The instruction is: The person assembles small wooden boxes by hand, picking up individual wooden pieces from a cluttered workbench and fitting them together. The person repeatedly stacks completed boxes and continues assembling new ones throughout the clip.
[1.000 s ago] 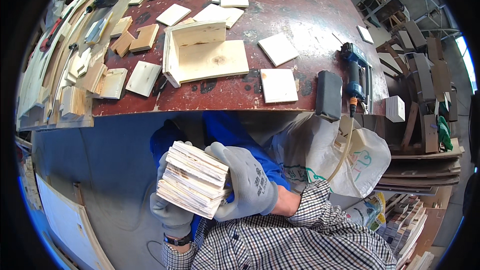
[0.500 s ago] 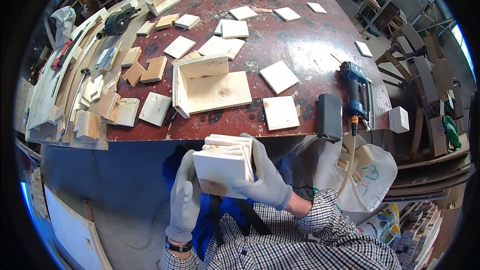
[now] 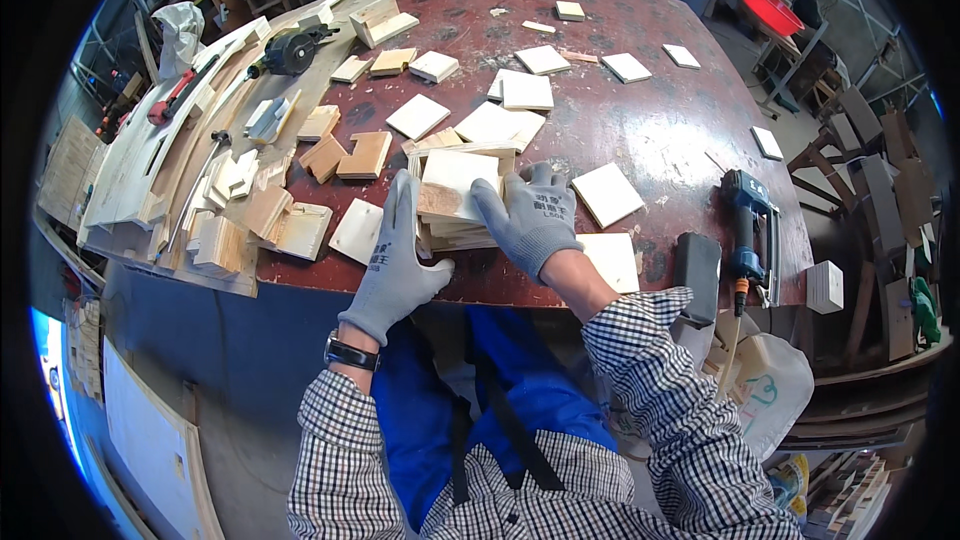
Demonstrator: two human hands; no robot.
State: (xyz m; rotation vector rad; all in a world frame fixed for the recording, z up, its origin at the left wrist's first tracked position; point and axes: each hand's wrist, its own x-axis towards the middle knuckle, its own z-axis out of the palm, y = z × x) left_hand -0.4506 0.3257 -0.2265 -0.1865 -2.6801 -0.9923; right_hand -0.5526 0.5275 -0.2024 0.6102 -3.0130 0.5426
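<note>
A stack of thin square plywood pieces [image 3: 452, 202] rests on the dark red round table [image 3: 640, 130] near its front edge. My left hand [image 3: 397, 260], in a grey glove, presses against the stack's left side. My right hand [image 3: 530, 220], also gloved, lies on the stack's top and right side. Just behind the stack stands an open plywood box part [image 3: 470, 148]. A wristwatch [image 3: 350, 352] shows on my left wrist.
Loose plywood squares [image 3: 606, 193] lie scattered over the table. A blue nail gun [image 3: 748, 238] and a dark block [image 3: 696, 265] sit at the right edge. Wood offcuts [image 3: 250, 215], a circular saw [image 3: 290, 48] and long boards crowd the left. A white bag [image 3: 770, 390] hangs lower right.
The stack I held in front of my body has been carried up and forward onto the table's front edge, with both hands still on it.
</note>
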